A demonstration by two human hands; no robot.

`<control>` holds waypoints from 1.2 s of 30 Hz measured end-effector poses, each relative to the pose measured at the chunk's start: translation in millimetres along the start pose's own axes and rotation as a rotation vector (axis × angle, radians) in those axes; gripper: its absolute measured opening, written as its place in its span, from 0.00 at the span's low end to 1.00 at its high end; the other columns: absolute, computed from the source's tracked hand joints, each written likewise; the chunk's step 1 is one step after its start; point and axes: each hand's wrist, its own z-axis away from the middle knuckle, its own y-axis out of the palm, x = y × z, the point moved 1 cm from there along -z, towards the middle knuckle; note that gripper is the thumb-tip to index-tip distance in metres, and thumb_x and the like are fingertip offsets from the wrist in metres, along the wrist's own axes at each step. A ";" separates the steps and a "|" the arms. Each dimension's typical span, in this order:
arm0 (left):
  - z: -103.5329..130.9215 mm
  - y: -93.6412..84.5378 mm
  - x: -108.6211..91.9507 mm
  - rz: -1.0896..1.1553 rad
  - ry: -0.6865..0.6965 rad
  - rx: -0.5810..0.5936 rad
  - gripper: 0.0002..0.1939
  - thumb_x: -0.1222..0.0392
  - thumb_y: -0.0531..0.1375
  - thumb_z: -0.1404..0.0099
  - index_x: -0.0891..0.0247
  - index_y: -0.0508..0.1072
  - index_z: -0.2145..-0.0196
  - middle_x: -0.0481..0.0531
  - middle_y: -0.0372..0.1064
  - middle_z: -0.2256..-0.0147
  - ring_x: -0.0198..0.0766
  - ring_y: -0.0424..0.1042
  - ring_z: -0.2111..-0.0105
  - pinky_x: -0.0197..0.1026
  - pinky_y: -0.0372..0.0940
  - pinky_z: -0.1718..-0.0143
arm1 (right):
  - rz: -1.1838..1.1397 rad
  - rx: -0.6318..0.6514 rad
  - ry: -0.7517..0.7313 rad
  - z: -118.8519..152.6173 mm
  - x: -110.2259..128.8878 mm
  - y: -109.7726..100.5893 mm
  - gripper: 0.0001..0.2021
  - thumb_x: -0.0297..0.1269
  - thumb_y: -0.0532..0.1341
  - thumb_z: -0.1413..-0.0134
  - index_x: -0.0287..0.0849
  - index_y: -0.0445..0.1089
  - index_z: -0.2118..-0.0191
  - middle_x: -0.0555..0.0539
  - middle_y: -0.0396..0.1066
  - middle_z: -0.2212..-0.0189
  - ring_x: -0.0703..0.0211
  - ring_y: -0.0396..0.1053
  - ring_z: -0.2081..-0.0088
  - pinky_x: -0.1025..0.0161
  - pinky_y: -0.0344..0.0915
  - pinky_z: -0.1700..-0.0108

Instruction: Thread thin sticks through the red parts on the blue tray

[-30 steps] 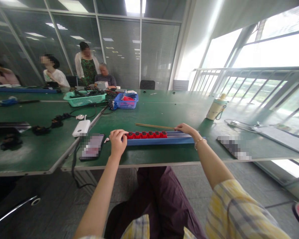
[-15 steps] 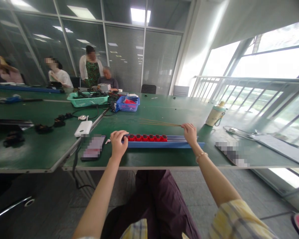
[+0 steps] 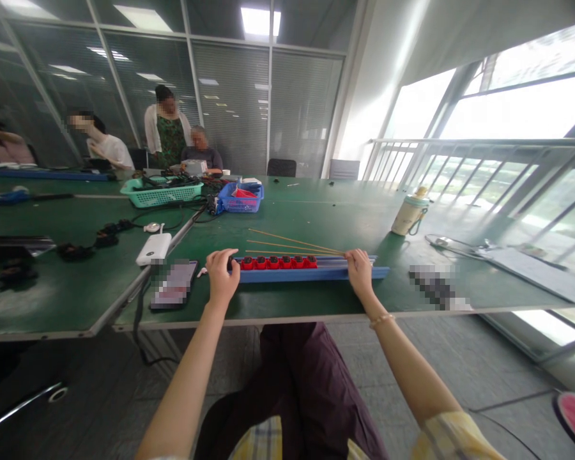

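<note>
Box (image 3: 154, 249): white, on the tabletop (image 3: 326, 220) near the seam.

Phone (image 3: 175, 284): lying flat, screen up, near the left hand.

Left hand (image 3: 223, 271): curved over the left end of the rail, fingers beyond, thumb on the near side, a dark piece between; whether it is clamped on rail or piece cannot be told. Likely placed to steady that end.

Rail (image 3: 297, 275): long, blue, lying crosswise before the person, probably for equal reach from both sides.

Blocks (image 3: 273, 262): red with black tops, six visible, in a row along the rail's left and middle stretch; its walls appear to keep them in line.

Sticks (image 3: 287, 245): at least three, thin, fanned leftward behind the blocks; gathered only at the right ends, which probably lets the far ends spread.

Right hand (image 3: 358, 268): fingers together, clamped on the sticks, above the rail's right part.

Bottle (image 3: 409, 216): upright, set back, apparently for elbow room.
</note>
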 end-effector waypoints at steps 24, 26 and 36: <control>-1.7 -3.1 -9.1 0.023 0.062 0.054 0.13 0.62 0.53 0.34 0.58 0.78 0.63 0.51 0.77 0.61 0.46 0.67 0.54 0.51 0.61 0.48 | -0.158 -0.031 -0.127 2.1 -7.4 5.2 0.14 0.40 0.51 0.33 0.46 0.65 0.71 0.48 0.69 0.72 0.53 0.64 0.65 0.56 0.58 0.58; -1.5 -2.8 -9.0 0.027 0.069 0.059 0.13 0.62 0.53 0.34 0.57 0.78 0.64 0.51 0.77 0.61 0.46 0.67 0.54 0.51 0.60 0.48 | -0.153 -0.030 -0.131 1.9 -7.4 5.3 0.14 0.40 0.51 0.33 0.46 0.66 0.71 0.47 0.69 0.72 0.53 0.64 0.66 0.56 0.58 0.59; -1.6 -2.4 -9.5 0.018 0.068 0.072 0.12 0.63 0.53 0.34 0.57 0.78 0.65 0.50 0.77 0.62 0.46 0.68 0.54 0.50 0.60 0.49 | -0.137 -0.040 -0.136 2.1 -9.5 6.6 0.14 0.39 0.51 0.33 0.46 0.65 0.71 0.47 0.69 0.72 0.53 0.63 0.66 0.57 0.58 0.59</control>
